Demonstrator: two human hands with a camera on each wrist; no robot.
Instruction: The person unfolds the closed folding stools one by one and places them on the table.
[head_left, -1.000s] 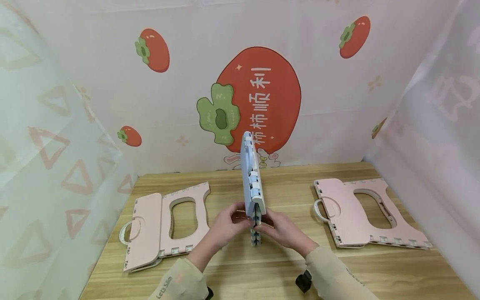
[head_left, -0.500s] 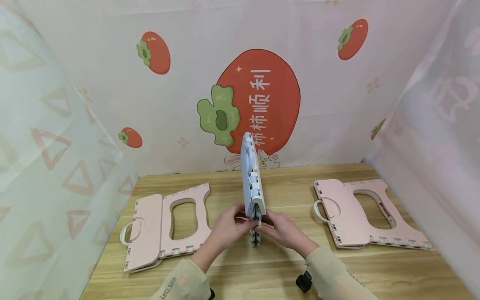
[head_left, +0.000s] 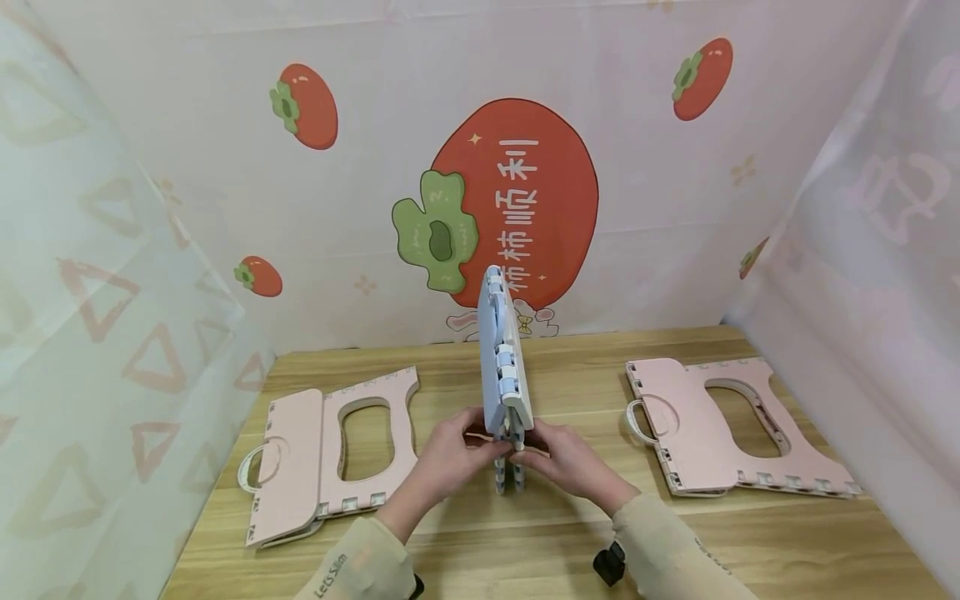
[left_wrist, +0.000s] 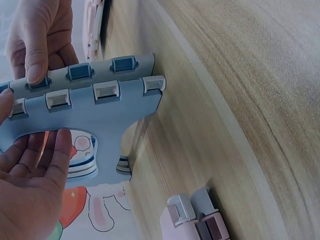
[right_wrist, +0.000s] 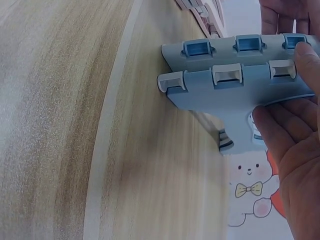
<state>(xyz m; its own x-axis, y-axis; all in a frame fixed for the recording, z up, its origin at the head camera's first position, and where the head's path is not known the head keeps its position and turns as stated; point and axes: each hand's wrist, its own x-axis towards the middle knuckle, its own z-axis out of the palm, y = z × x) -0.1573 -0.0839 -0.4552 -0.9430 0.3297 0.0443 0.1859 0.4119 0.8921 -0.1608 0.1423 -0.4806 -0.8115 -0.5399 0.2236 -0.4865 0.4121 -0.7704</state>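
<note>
A blue-and-white folding stool [head_left: 504, 358] stands upright on the table in the middle of the head view, its top folded and its two legs slightly parted at the bottom. My left hand [head_left: 459, 448] grips the left leg; in the left wrist view its fingers [left_wrist: 59, 155] reach into the opening of the blue leg panel [left_wrist: 107, 120]. With thumb and fingers my right hand [head_left: 566, 460] grips the right leg. In the right wrist view the right thumb [right_wrist: 305, 56] lies on the hinged edge of the leg panel [right_wrist: 215, 85]. Parts of the fingers are hidden behind the panels.
A pink folded stool [head_left: 296, 475] lies flat at the left, and another pink folded stool [head_left: 697, 425] lies flat at the right. The wooden table [head_left: 555, 546] ends at a printed cloth backdrop [head_left: 360, 208], with cloth walls on both sides.
The lower ends of the blue stool's two legs have moved slightly apart, opening a narrow gap. Both hands keep their grip, and the pink stools stay in place.
</note>
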